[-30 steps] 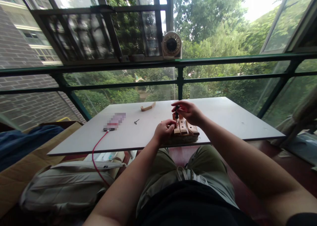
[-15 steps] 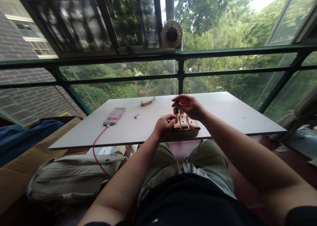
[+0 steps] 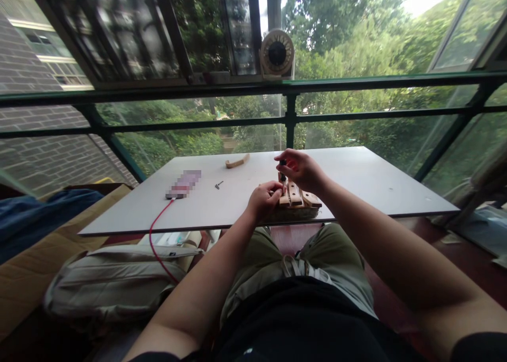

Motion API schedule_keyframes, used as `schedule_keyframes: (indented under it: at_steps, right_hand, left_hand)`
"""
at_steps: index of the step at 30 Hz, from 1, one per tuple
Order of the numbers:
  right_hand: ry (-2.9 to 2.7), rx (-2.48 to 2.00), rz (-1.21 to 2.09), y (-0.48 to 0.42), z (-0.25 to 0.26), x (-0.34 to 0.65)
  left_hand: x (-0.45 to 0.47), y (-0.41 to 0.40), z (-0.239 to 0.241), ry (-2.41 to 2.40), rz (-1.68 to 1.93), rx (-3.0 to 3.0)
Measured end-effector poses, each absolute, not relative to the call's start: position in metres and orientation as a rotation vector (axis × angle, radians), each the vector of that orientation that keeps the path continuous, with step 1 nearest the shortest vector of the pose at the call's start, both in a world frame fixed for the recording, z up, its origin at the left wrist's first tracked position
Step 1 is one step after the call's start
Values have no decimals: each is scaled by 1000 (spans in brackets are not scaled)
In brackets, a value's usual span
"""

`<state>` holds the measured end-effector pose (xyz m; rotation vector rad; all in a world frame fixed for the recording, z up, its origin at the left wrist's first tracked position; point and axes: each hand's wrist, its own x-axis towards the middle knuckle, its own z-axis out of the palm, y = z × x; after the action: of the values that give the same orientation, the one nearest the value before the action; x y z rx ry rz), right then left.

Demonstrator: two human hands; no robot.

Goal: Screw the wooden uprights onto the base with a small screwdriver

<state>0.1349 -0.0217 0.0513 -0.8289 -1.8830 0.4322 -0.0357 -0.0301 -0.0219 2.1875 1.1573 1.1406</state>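
Observation:
A small wooden assembly of slats (image 3: 299, 197) lies at the near edge of the white table (image 3: 356, 187). My left hand (image 3: 263, 199) is closed on its left side and holds it down. My right hand (image 3: 301, 169) pinches the black handle of a small screwdriver (image 3: 282, 173) that stands upright on the wood. A loose screw (image 3: 218, 184) lies on the table to the left, and a curved wooden piece (image 3: 236, 162) lies further back.
A phone (image 3: 182, 185) with a red cable (image 3: 156, 235) lies at the table's left. A grey bag (image 3: 114, 285) and a cardboard box (image 3: 24, 267) sit on the floor at the left. A green window railing (image 3: 289, 124) runs behind the table.
The camera view has tilted slightly. Both hands stay on the wooden assembly, and the right hand keeps its pinch on the screwdriver.

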Motion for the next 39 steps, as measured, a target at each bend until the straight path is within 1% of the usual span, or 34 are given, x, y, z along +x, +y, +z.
schedule_keyframes:
  at_steps: [10,22,27,34,39]
  right_hand:
    - [-1894,-922,298,-28,57,129]
    - [-1903,-943,268,-27,60,128]
    - [-1912,-942,237,-29,64,129]
    - [-1930,-979,201,-28,72,130]
    - [-1904,-1034,231,-24,74,137]
  left_hand:
    - [-36,-28,-24,1131,1147,2186]
    - [-37,-25,-25,1122,1215,2081]
    - [-38,-24,-13,1064,1311,2008]
    - [-34,-30,12,1154,1234,2160]
    - [-18,-26,10,1105,1369,1992]
